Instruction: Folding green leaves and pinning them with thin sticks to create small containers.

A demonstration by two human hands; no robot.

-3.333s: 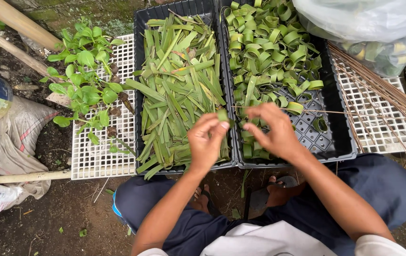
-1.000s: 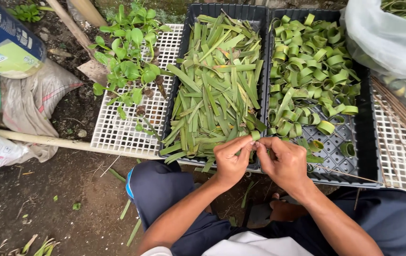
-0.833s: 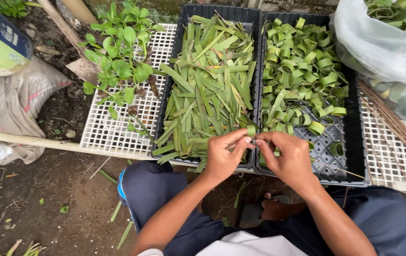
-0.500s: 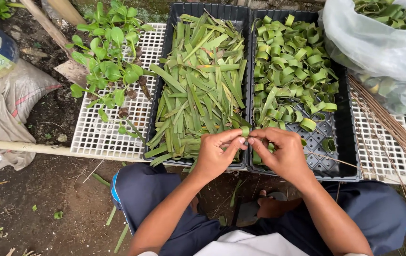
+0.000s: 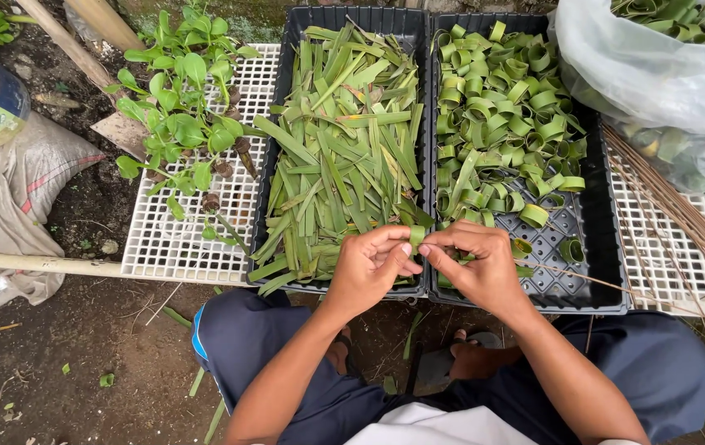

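Note:
My left hand (image 5: 367, 268) and my right hand (image 5: 477, 265) meet over the front rims of two black trays, both pinching a small rolled green leaf ring (image 5: 416, 237). A thin brown stick (image 5: 591, 280) runs from my right hand out to the right. The left black tray (image 5: 286, 124) holds a heap of flat green leaf strips (image 5: 344, 156). The right black tray (image 5: 604, 239) holds several rolled leaf rings (image 5: 509, 107), with bare cells at its front right.
White plastic grids (image 5: 175, 247) lie under the trays; leafy seedlings (image 5: 175, 115) sit on the left one. A clear bag (image 5: 657, 74) of leaf rings is at the top right, with a bundle of brown sticks (image 5: 682, 214) below it. Sacks (image 5: 14, 189) and bamboo poles lie left.
Both hands came down from above the trays to their front edge. They stay pinched together on the leaf ring, and the view has shifted slightly.

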